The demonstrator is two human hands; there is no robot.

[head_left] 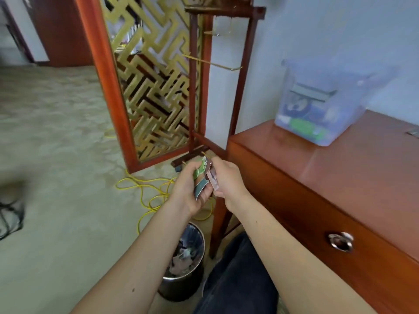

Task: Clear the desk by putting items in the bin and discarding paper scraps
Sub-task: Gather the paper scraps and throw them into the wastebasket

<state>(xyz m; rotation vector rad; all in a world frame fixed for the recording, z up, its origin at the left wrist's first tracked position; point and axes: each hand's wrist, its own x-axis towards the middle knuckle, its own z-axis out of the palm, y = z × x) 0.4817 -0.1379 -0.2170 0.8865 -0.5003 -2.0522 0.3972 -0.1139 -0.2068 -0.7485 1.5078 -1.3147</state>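
Scraps (200,177): coloured paper, green and teal, gripped in the left hand (189,190) with fingers curled round them. Pink piece (213,181): pinched by the right hand (227,181), touching the green ones. Location: off the table's (340,177) left edge, above the floor.
Trash can (179,288): metal, on the floor beneath the forearms, holding crumpled paper.
Bin (294,91): clear plastic, on the table near its far left corner; contents blurred, seemingly blue and green items.
Cable (145,193): yellow, loose on the carpet.
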